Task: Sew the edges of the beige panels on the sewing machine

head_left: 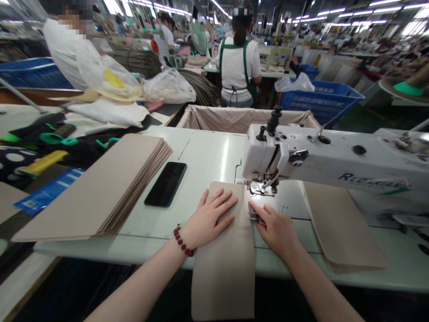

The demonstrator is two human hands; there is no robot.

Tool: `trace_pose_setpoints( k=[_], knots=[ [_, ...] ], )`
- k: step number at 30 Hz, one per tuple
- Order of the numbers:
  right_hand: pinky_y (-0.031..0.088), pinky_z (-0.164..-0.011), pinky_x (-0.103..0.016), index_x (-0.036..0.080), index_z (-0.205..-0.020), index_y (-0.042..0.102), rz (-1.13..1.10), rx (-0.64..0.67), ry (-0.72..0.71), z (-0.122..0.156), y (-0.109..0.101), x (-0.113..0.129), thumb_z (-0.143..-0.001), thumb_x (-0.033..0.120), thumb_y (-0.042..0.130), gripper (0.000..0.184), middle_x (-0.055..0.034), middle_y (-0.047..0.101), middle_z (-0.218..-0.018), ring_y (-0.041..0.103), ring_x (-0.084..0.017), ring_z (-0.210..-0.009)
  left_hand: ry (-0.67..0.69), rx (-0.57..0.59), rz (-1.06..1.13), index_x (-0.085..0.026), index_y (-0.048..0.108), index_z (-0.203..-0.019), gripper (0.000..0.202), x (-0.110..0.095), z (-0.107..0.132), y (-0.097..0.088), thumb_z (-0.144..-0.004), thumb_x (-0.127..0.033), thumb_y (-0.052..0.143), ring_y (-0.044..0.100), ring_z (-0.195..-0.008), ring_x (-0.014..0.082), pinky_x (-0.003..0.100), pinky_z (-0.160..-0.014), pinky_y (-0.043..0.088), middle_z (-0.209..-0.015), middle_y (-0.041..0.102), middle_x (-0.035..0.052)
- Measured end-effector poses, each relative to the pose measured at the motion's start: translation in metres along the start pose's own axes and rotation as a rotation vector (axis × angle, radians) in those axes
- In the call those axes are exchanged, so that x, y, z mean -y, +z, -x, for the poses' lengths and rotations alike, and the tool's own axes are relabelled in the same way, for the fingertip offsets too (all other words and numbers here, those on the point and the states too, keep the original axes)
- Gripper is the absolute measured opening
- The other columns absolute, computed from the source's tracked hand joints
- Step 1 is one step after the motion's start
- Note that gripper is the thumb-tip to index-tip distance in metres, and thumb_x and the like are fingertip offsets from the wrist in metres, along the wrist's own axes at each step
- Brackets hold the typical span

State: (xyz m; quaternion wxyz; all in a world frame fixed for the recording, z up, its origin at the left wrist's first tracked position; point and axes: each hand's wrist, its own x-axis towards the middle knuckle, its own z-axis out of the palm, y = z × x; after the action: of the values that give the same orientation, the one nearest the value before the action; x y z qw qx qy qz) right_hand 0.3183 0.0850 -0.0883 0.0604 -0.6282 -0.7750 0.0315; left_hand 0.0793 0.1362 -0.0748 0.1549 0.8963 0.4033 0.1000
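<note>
My left hand point(209, 219) and right hand point(275, 233) down in front of the sewing machine point(318, 156)

My left hand lies flat and open, its fingers point(221, 203) spread toward the machine, a red bead bracelet point(183, 241) on the wrist. My right hand sits to its right, closer under the machine, its fingers point(264, 211) curled downward. My left forearm point(134, 286) and right forearm point(321, 286) are bare.

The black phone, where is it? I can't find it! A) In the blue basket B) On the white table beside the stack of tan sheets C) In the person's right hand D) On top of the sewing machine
B: the black phone lies flat on the white table, beside the stack of tan sheets.
</note>
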Motion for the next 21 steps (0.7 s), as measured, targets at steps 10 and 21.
trace_pose_setpoints(
  k=[10, 21],
  knots=[
    [0.037, -0.058, -0.028, 0.033, -0.143, 0.039, -0.023, -0.003, -0.004, 0.0014, 0.0017, -0.0009, -0.090, 0.026, 0.049, 0.054, -0.0008, 0.061, -0.094, 0.059, -0.016, -0.071, 0.012, -0.018, 0.017, -0.035, 0.041, -0.142, 0.047, -0.0006, 0.0015, -0.0021, -0.097, -0.047, 0.040, 0.022, -0.143, 0.0274, 0.054, -0.116, 0.004, -0.152, 0.033, -0.0004],
    [0.037, -0.059, -0.028, 0.033, -0.140, 0.043, -0.049, 0.000, -0.015, 0.0021, -0.0009, -0.0004, -0.090, 0.025, 0.049, 0.051, 0.0001, 0.060, -0.092, 0.059, -0.016, -0.071, 0.016, -0.008, -0.004, -0.037, 0.041, -0.142, 0.046, 0.0004, 0.0023, -0.0001, -0.097, -0.046, 0.041, 0.020, -0.143, 0.0281, 0.055, -0.116, 0.005, -0.154, 0.030, -0.0015]
  ],
)
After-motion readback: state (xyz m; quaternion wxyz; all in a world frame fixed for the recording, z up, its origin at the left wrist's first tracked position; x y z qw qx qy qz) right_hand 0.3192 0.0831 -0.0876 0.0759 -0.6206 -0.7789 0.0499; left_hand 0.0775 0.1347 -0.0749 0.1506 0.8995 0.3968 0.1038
